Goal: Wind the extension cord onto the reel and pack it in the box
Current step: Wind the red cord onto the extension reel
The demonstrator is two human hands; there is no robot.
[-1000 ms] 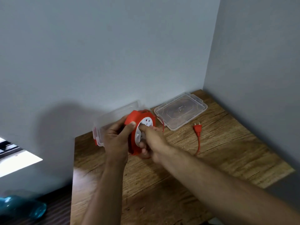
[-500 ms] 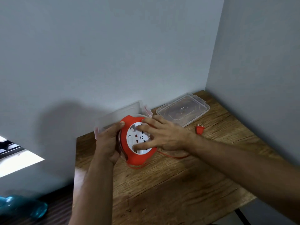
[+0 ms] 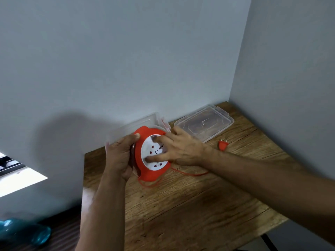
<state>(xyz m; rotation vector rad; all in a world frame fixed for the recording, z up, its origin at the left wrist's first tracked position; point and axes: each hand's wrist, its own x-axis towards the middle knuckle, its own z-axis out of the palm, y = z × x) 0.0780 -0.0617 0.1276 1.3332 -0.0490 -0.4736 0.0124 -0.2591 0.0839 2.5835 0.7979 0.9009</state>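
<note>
The red reel (image 3: pixel 151 175) with a white socket face is held above the wooden table (image 3: pixel 190 205). My left hand (image 3: pixel 120 156) grips its left edge. My right hand (image 3: pixel 178 148) lies spread on the white face, fingers pressed on it. A thin red cord (image 3: pixel 188 173) trails from under the reel to the right, partly hidden by my right arm, and a loop hangs below the reel. Its red plug (image 3: pixel 223 144) lies on the table. The clear plastic box (image 3: pixel 137 125) stands behind the reel against the wall, mostly hidden.
The clear lid (image 3: pixel 204 123) lies flat in the back right corner of the table. Walls close off the back and right sides. A blue object (image 3: pixel 23 230) sits on the dark floor at lower left. The table's front edge runs at lower right.
My right hand went from pinching the reel's face to lying flat on it and has turned. The reel's face now tilts toward me, and the plug has been drawn in.
</note>
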